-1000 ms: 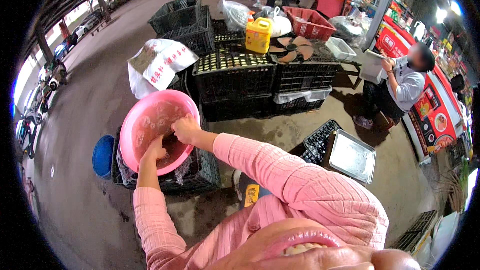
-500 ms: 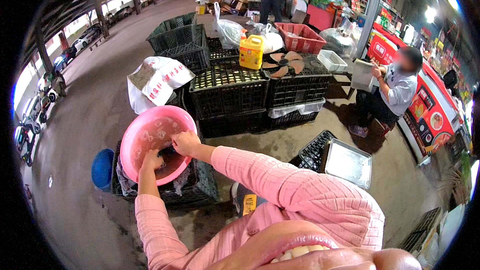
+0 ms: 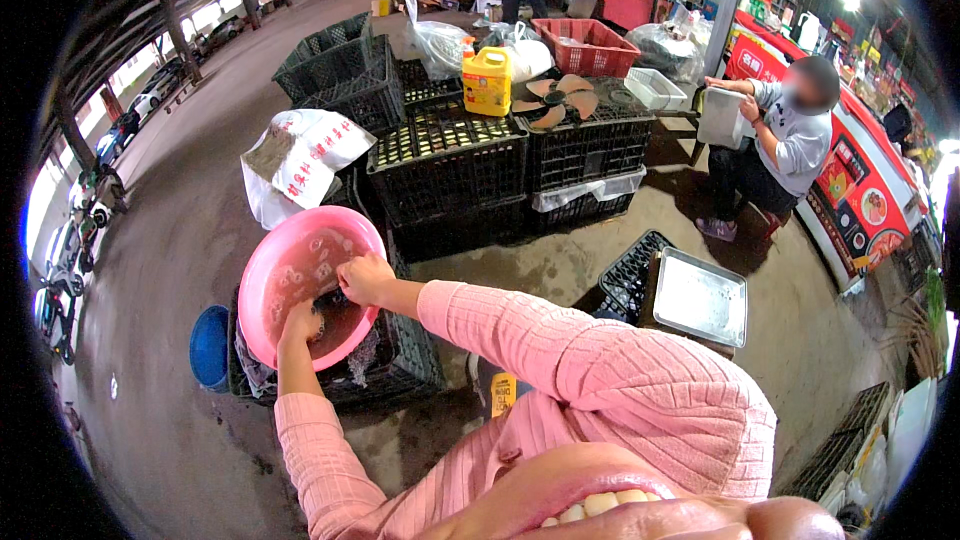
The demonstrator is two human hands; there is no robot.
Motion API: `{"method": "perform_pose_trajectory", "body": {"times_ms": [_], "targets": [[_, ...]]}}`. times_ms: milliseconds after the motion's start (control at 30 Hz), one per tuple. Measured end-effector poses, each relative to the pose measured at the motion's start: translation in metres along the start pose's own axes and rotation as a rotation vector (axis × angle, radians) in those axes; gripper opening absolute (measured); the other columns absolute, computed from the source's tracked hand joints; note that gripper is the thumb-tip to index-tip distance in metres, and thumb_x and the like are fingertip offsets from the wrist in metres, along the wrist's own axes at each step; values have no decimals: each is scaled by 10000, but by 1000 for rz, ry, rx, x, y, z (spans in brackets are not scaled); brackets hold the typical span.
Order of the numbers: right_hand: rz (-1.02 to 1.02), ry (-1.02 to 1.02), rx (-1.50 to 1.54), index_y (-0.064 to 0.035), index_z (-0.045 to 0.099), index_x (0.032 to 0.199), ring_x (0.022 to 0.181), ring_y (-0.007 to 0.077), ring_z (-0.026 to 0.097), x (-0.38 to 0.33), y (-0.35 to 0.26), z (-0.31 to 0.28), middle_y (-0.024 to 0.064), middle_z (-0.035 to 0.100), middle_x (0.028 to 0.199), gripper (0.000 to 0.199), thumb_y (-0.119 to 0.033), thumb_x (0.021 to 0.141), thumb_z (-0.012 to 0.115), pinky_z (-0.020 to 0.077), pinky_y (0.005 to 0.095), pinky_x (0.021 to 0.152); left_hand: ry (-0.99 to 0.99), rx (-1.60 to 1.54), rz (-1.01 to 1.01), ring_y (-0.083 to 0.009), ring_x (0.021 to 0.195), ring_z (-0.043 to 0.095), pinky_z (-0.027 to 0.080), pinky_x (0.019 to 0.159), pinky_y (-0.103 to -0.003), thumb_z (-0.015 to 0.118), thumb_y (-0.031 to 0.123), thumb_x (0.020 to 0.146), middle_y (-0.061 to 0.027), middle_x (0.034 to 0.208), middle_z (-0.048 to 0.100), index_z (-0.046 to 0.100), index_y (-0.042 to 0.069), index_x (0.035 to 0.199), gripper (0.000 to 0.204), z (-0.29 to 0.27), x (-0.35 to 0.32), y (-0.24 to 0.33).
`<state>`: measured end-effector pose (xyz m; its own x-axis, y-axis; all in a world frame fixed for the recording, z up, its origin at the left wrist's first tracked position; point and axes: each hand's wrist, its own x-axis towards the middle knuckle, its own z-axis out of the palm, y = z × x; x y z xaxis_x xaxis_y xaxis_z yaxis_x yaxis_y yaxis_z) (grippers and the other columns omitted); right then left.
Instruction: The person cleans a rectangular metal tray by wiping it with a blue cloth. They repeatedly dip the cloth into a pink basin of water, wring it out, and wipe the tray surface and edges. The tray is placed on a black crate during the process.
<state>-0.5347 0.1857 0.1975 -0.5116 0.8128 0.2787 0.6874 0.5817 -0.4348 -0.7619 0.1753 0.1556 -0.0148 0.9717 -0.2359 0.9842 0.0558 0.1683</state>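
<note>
A pink basin (image 3: pixel 257 275) holding murky, bubbly water rests on a black crate at left. Both my hands are in it. My left hand (image 3: pixel 301 322) dips its fingers into the water at the near side, closed around something. My right hand (image 3: pixel 366 281) is closed too, knuckles up, over the basin's right part. Between them lies something dark (image 3: pixel 328 308), partly under water; its kind cannot be made out. Wet grey cloth (image 3: pixel 253 364) hangs at the crate's side below the basin.
A blue bucket (image 3: pixel 208 348) stands left of the basin. Ahead are stacked black crates (image 3: pixel 447 168) with a yellow jug (image 3: pixel 487 82), fan blades and a red crate (image 3: pixel 590 50). A metal tray (image 3: pixel 702 296) lies at right. One person sits holding a pale container (image 3: pixel 722 118); another stands behind.
My hands stay in the basin with only slight shifts. The view has turned a little. The seated person has moved a hand along the top of the pale container.
</note>
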Motion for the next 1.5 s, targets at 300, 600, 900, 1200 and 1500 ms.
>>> {"method": "perform_pose_trajectory", "body": {"times_ms": [300,600,900,1200,1500], "targets": [[3,-34,-92,-112,657,868,798,276,642,9,7,9,94,669,828,250,-321,795,541,475,417,753,192,-6,-10,-397,1035,544,419,915,-428,469,174,823,-290,1053,576,531,-69,1140,404,7,9,-6],[-38,-198,-129,-106,663,904,917,280,619,7,3,6,96,665,912,260,-315,766,593,392,439,877,238,10,-63,-363,1112,509,394,955,-409,501,160,808,-263,1143,549,546,-28,1141,385,-4,-7,4],[13,-173,-173,-117,659,920,864,281,641,7,22,16,105,671,898,211,-259,810,549,467,409,778,186,-65,18,-388,1052,537,424,897,-416,484,29,761,-273,1111,557,546,-23,1119,368,11,5,10],[25,-137,-35,-104,663,927,887,271,647,7,1,0,106,676,904,201,-193,819,518,468,406,793,333,-198,58,-397,984,561,441,842,-430,474,35,788,-253,1028,589,570,39,1082,309,-1,-1,-7],[9,-141,-136,-88,617,960,837,296,639,5,-3,-5,133,663,855,295,-338,880,481,457,415,797,385,-162,-106,-379,981,571,444,853,-440,527,117,793,-238,1023,597,575,64,1096,311,-14,-18,12]]}}
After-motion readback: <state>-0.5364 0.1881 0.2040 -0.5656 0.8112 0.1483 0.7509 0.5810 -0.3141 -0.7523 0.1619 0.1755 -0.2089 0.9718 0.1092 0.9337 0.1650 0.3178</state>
